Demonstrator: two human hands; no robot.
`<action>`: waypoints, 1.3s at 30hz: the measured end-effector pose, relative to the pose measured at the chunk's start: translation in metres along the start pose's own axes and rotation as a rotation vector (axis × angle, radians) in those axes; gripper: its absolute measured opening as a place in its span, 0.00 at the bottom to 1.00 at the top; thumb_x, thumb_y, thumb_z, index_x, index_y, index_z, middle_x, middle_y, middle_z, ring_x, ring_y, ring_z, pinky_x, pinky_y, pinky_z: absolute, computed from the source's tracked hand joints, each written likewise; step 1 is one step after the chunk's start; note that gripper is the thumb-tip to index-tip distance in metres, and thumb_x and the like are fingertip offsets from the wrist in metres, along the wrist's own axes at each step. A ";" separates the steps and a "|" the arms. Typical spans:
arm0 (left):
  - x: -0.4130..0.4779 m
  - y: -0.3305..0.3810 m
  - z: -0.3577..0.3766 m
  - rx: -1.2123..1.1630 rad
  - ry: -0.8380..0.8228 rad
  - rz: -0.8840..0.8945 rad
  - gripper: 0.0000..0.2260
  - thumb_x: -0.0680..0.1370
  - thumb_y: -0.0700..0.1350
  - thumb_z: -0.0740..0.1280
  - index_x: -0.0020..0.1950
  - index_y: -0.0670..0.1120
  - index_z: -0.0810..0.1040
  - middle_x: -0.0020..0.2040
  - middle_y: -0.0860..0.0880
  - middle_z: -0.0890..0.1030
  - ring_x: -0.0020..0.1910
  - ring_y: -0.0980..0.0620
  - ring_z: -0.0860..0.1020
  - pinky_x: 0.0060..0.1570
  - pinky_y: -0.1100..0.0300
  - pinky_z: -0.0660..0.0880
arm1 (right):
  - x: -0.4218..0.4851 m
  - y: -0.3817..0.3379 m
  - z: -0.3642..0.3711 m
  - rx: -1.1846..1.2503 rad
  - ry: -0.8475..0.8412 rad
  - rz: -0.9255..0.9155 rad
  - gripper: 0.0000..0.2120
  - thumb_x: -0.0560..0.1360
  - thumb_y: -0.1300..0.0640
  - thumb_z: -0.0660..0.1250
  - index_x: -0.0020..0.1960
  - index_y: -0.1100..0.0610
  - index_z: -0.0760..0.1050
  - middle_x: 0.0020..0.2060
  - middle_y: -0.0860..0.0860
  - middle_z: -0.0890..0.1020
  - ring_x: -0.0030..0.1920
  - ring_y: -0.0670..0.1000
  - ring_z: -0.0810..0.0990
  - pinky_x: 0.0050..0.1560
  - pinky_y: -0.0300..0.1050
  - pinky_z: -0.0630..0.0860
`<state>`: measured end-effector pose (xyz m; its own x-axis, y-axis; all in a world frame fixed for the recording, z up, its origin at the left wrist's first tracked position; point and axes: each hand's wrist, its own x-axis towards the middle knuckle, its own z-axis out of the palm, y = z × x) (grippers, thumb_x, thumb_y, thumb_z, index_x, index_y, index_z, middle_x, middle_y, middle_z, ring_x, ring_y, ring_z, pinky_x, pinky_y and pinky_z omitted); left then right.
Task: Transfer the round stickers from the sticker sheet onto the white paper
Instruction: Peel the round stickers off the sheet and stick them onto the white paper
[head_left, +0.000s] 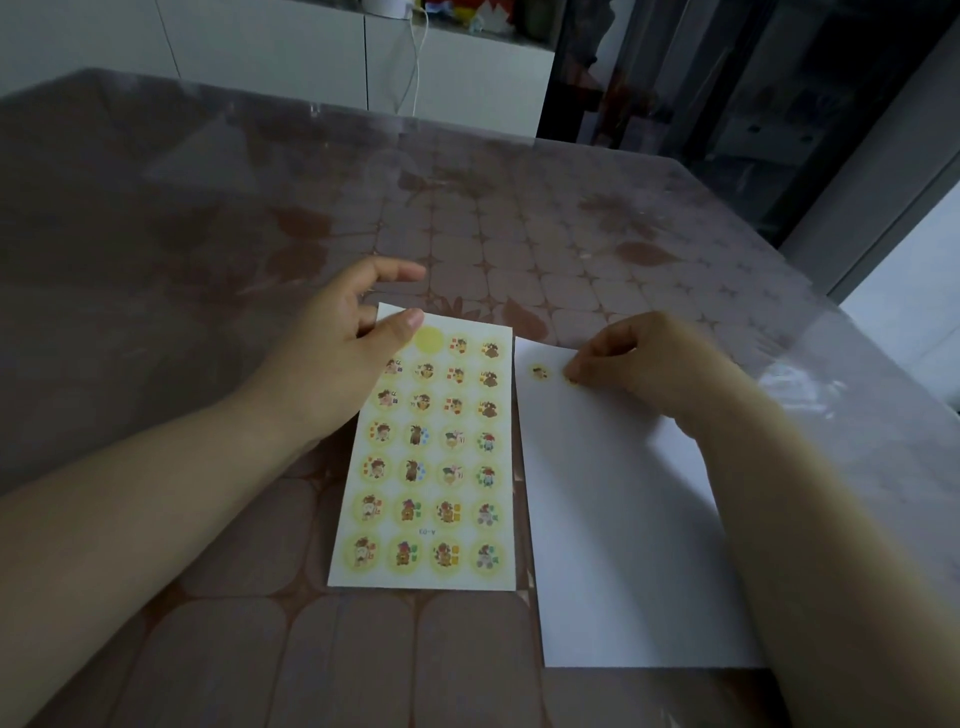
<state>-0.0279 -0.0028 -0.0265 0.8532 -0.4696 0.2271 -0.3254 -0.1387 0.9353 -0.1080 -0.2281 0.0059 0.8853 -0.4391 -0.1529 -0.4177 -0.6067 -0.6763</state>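
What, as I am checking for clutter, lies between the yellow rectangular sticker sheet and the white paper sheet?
Head view: only a thin bare strip of brown patterned tablecloth.

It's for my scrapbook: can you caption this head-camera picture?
Right hand sets a sticker on the paper; left hand holds the sheet.
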 end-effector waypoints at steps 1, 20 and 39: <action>0.000 0.000 0.000 0.002 -0.001 -0.002 0.11 0.79 0.43 0.63 0.55 0.61 0.73 0.43 0.27 0.78 0.45 0.29 0.77 0.46 0.38 0.76 | 0.001 0.000 0.000 -0.007 0.004 -0.004 0.03 0.69 0.53 0.73 0.41 0.52 0.81 0.35 0.44 0.78 0.35 0.41 0.72 0.31 0.35 0.64; -0.003 0.006 0.002 -0.005 -0.052 -0.018 0.12 0.81 0.42 0.60 0.61 0.55 0.74 0.31 0.41 0.66 0.30 0.37 0.66 0.35 0.55 0.65 | -0.005 -0.021 0.049 0.003 0.120 -0.715 0.09 0.68 0.51 0.73 0.47 0.45 0.79 0.43 0.43 0.72 0.45 0.43 0.72 0.49 0.34 0.71; -0.005 0.018 0.005 -0.320 -0.099 -0.113 0.18 0.75 0.36 0.67 0.63 0.50 0.74 0.47 0.42 0.85 0.47 0.46 0.83 0.50 0.58 0.80 | -0.004 -0.026 0.062 0.093 0.381 -0.888 0.09 0.66 0.45 0.69 0.44 0.46 0.82 0.46 0.36 0.70 0.47 0.42 0.69 0.50 0.59 0.73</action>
<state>-0.0403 -0.0070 -0.0127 0.8277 -0.5514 0.1042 -0.0734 0.0776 0.9943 -0.0884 -0.1696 -0.0207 0.7378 -0.0412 0.6737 0.4036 -0.7731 -0.4893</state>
